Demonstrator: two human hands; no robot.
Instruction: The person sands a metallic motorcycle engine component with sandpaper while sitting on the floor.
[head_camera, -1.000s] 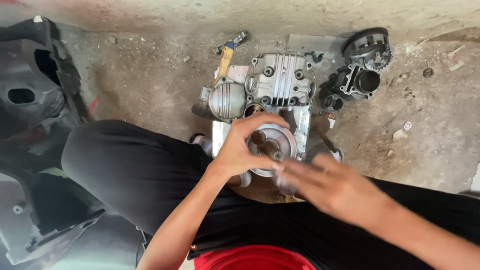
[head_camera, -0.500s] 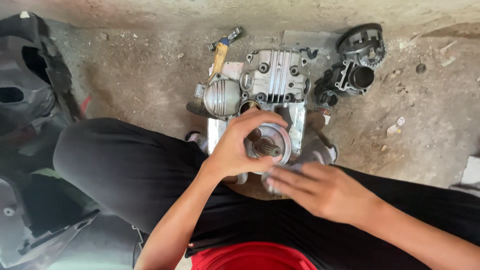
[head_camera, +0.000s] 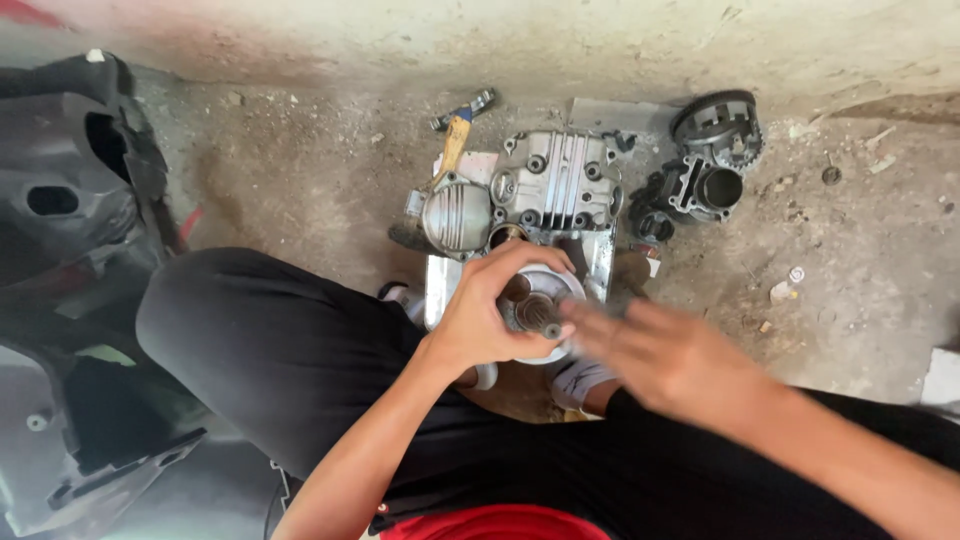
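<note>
On the dusty concrete floor (head_camera: 300, 170), just in front of the person's black-trousered knees, lies a silver ribbed metal engine cover (head_camera: 560, 185), and I take this cover as the landmark. Just below it, toward the person, the left hand (head_camera: 490, 320) is closed around a round silver metal disc with a short dark splined shaft (head_camera: 545, 305) in its middle. The fingers (head_camera: 520, 262) curl over the upper edge of the disc and the thumb lies on its lower side, so this grip is firmly shut on the part. The disc sits over a flat grey metal plate (head_camera: 598, 262) that reaches up to the lower edge of the engine cover.

The right hand (head_camera: 670, 360) is lower right of the cover, just beside the disc. Its fingertips (head_camera: 585, 325) point at the shaft and seem to touch it or nearly so, but the hand is blurred; I cannot tell if this grip is open or closed, or if it holds something small.

Touching the left side of the cover is a round silver domed cap (head_camera: 457, 218). Above that, upper left of the cover, lies a tool with a yellow handle (head_camera: 455, 140). To the right of the cover stands a dark metal cylinder block (head_camera: 700, 190), and just above it a black toothed round part (head_camera: 718, 125). Far left of the cover is a black plastic body panel (head_camera: 70, 200).
</note>
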